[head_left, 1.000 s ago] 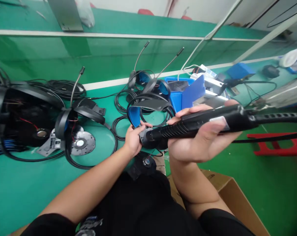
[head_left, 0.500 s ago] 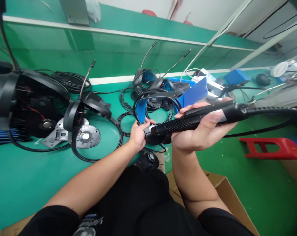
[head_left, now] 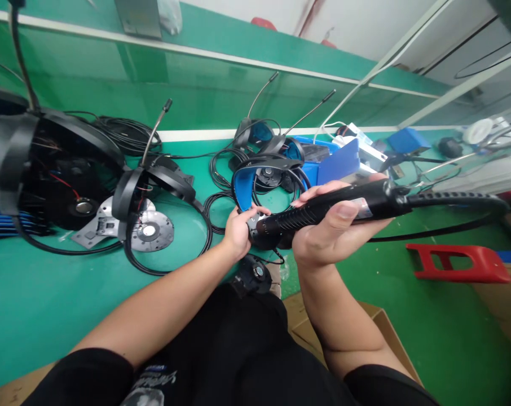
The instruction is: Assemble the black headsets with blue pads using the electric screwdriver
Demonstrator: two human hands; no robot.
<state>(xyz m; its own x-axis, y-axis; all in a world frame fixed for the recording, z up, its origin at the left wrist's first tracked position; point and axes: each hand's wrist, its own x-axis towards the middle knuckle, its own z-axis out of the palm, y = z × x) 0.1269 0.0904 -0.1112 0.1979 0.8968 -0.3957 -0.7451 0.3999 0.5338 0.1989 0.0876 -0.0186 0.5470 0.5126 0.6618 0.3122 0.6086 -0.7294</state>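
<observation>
My right hand [head_left: 335, 225] grips a black corded electric screwdriver [head_left: 323, 210], its ribbed front end pointing left. That front end meets a black headset earcup [head_left: 259, 238], which my left hand [head_left: 241, 231] holds from the side. The contact point itself is hidden by my fingers and the tool. A headset with a blue ear pad [head_left: 243, 189] lies just beyond my left hand, its black band curving above the earcup. The screwdriver's cord [head_left: 454, 197] runs off to the right.
Several headsets with boom microphones, coiled black cables and metal speaker plates [head_left: 149, 232] lie on the green bench. A blue box [head_left: 327, 166] stands behind my right hand. A loose black earcup [head_left: 254, 273] lies below my hands. A cardboard box [head_left: 335, 324] and a red stool [head_left: 458, 263] are lower down.
The view has shifted and the bench items appear further right. My right hand has curled more around the screwdriver, which now tilts less steeply. My left hand still holds the earcup.
</observation>
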